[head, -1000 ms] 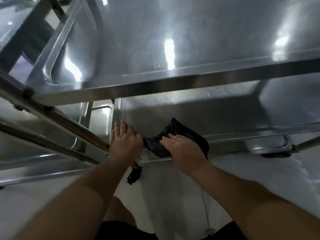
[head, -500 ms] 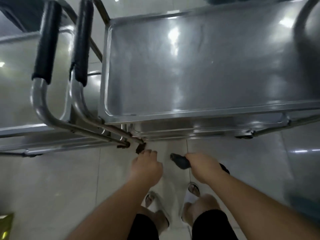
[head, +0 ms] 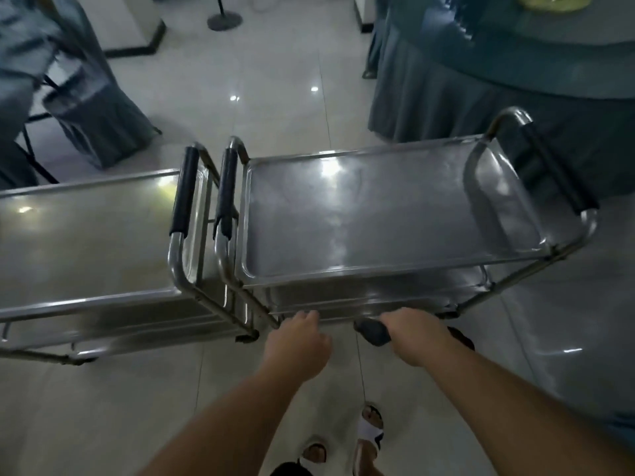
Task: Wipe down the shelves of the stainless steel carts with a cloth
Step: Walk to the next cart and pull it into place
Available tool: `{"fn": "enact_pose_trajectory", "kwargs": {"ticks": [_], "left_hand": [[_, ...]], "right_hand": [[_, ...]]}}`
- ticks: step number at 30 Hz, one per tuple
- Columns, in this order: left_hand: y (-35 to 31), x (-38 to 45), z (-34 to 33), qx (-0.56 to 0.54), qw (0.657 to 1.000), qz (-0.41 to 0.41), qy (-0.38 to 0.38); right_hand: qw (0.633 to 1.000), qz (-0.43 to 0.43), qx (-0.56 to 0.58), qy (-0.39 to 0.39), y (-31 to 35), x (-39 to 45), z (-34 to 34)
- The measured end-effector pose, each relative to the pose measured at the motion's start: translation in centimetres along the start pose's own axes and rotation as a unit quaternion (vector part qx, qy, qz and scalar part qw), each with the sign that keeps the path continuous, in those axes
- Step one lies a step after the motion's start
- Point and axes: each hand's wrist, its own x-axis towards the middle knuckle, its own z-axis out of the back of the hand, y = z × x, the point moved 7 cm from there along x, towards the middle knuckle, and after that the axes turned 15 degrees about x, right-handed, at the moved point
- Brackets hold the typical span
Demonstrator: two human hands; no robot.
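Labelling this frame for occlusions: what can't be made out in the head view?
- Lower shelves of the right cart: hidden under its top shelf.
- Left cart: cut off by the left frame edge.
- Dark cloth: mostly covered by the right hand gripping it.
- Left hand: seen from the back, so fingertip contact with the cart is unclear.
- Draped table: cut off at the top-right, tabletop item blurred.

Floor [head: 275, 80]: pale glossy tiles, reflected lamp spots. Round table [head: 515, 73], grey skirted cloth, stood far right; draped chair [head: 92, 108] left of it; stand base [head: 225, 21] between.
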Motion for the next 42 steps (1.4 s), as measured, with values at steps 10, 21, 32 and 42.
{"fn": "enact_pose_trajectory", "kwargs": {"ticks": [10, 21, 32, 42], "left_hand": [[-7.2, -4.7, 5.0, 0.1, 0.982, -0.155, -0.049], [-23.1, -11.4, 7.5, 0.191, 0.931, -0.292, -0.103], [-48.1, -20.6, 5.0, 0.234, 0.881, -0.393, -0.124], [-63.3, -24.5, 2.9, 0.228, 0.864, -0.434, -0.111]], "right_hand": [[0.988, -0.085, 0.023, -0.124, -0.5, -10.9, 2.8], [0.96, -0.224, 0.073, -0.152, -11.1, -25.8, 1.8], [0.922, -0.3, 0.171, -0.177, -31.7, -39.7, -1.1], [0.893, -0.344, 0.212, -0.197, -46.6, -47.7, -1.9]]}}
